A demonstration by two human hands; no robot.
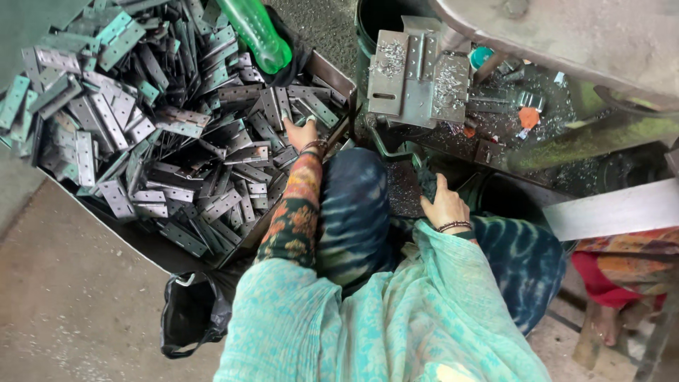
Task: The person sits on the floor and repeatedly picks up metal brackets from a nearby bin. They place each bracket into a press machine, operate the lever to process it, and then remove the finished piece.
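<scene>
Reaching left hand (301,133) touching hinges (177,134), right hand (444,205) resting

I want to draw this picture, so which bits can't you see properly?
All in the head view:
- Left hand: fingertips buried among the hinges, so any grip is hidden.
- Right hand: fingers curl over a dark edge; what they touch is unclear.
- Green bottle: top cut off by the picture's edge.
- Black bag: contents hidden.
- Machine: small metal bits too tiny to identify.

Lying tilted over the far edge of the pile: green plastic bottle (256,32). Slumping on the concrete floor (71,297): black plastic bag (189,313).
</scene>
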